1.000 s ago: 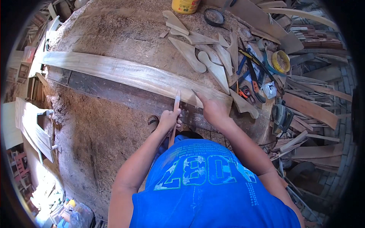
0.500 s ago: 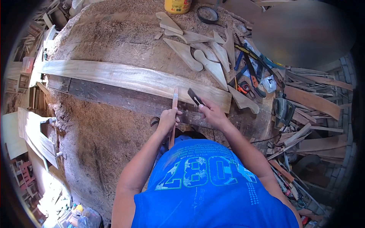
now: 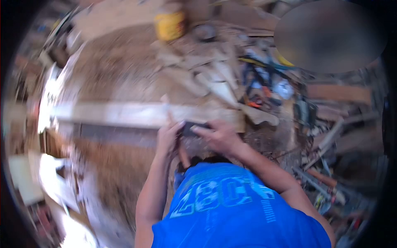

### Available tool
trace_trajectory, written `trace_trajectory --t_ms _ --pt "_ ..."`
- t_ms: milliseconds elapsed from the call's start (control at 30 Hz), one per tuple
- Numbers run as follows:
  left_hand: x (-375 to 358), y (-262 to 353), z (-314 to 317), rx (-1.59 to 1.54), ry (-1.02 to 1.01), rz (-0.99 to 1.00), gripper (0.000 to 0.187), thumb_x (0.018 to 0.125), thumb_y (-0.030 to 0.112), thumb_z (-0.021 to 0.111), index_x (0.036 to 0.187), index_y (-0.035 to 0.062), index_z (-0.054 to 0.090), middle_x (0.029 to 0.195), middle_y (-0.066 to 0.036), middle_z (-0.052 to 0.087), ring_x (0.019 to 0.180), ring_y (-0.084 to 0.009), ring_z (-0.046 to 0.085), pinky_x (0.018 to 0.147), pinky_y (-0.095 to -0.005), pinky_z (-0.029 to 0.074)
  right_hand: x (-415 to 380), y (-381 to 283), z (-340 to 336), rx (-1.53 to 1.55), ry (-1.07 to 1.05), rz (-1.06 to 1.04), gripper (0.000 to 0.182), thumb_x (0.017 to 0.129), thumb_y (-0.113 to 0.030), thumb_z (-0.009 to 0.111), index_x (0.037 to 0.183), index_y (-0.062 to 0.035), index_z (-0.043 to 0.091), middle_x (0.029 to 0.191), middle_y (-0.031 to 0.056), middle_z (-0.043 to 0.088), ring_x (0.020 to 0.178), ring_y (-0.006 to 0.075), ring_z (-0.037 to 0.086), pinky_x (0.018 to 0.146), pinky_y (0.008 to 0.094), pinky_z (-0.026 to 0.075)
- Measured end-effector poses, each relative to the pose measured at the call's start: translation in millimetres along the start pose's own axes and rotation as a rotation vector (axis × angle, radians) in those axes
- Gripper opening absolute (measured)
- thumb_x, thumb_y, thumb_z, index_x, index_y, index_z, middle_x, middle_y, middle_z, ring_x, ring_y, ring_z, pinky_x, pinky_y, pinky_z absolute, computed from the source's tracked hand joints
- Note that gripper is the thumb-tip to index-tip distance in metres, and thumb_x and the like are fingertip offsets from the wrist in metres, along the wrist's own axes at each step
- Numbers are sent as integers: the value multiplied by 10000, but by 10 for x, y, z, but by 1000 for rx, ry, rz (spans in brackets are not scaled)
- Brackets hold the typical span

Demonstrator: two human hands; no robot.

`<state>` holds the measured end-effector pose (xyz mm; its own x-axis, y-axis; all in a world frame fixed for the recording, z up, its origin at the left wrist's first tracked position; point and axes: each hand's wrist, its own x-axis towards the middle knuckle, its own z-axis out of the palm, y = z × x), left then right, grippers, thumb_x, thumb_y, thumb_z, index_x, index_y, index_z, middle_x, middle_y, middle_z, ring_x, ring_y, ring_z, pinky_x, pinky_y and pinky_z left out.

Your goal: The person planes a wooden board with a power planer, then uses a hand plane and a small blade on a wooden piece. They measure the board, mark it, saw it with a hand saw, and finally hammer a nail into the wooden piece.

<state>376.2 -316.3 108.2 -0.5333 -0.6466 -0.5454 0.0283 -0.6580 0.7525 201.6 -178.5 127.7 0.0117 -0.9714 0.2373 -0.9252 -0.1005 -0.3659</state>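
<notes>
The view is smeared by motion. My left hand [image 3: 168,137] is wrapped round a thin wooden stick [image 3: 183,153], whose pale tip points up over the long wooden board [image 3: 124,114]. Just to its right, my right hand [image 3: 220,134] grips a dark flat tool [image 3: 193,128], its far end at my left hand's fingers. Whether the tool touches the stick is too blurred to tell. Both hands are at the near edge of the board.
Curved wood pieces [image 3: 188,80] lie beyond the board, with a yellow container [image 3: 170,25] behind them. Hand tools [image 3: 258,99] are heaped at the right, near a sander [image 3: 305,112]. Wood scraps [image 3: 339,94] pile up farther right.
The camera view has turned, so the board appears level and lower. My right hand has brought the dark tool leftward, against or beside my left hand. The stick now leans more to the left.
</notes>
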Motion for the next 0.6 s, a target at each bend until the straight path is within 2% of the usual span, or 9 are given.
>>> trace_trajectory --t_ms 67,133,200,367,400,433,533,567,600 --pt "85 -46 24 -46 0 -27 105 883 140 704 905 41 674 795 -1 627 640 -93 571 506 -222 419 -29 73 -118 22 -15 -23 441 832 -125 642 1261 -232 639 977 104 592 865 297 612 739 415 506" --pt "184 -80 38 -54 4 -58 110 884 116 693 925 24 648 788 -9 620 632 -105 577 499 -219 423 -85 128 -224 -16 35 44 417 833 -134 627 1242 -213 645 963 92 601 858 286 618 728 410 503" --pt "299 -187 -3 -28 -8 -51 121 884 112 693 929 13 639 792 -17 622 630 -109 579 494 -220 424 -122 183 -317 -128 170 -32 292 847 -184 591 1126 -125 655 878 88 579 805 272 616 658 400 503" --pt "447 -95 330 -11 -81 -127 238 899 162 694 1004 -19 581 735 -30 597 563 -112 547 466 -227 432 -423 602 -474 -140 259 -18 215 832 -164 575 1027 -98 639 865 76 582 814 259 625 674 401 514" --pt "429 -47 467 69 -37 -105 200 881 163 713 911 -14 625 699 -45 610 559 -124 553 483 -236 421 -498 703 -493 -141 250 43 189 831 -155 572 1001 -99 632 852 78 584 805 259 631 672 392 517" --pt "472 -40 555 90 -53 -102 200 881 163 713 911 -14 625 699 -45 610 559 -124 553 483 -236 421 -573 819 -531 -144 241 103 163 830 -147 568 975 -100 626 838 80 586 795 259 636 670 383 520" --pt "717 -185 710 728 2 250 266 918 213 675 753 8 632 614 -26 561 528 -90 471 502 -272 374 -794 1298 -807 -232 309 260 124 822 -107 550 929 -93 612 830 89 596 761 277 645 685 386 539" --pt "920 -335 671 941 -8 496 278 935 213 658 768 -8 632 589 -19 521 536 -86 447 509 -292 379 -856 1511 -1006 -287 377 258 126 811 -98 552 916 -99 622 841 92 605 778 275 651 705 400 545" --pt "956 -384 730 1022 -18 540 265 935 199 650 782 -17 636 591 -53 531 543 -130 483 524 -319 396 -888 1657 -1311 -335 404 318 121 830 -100 570 924 -80 643 852 133 630 819 322 657 707 424 534"
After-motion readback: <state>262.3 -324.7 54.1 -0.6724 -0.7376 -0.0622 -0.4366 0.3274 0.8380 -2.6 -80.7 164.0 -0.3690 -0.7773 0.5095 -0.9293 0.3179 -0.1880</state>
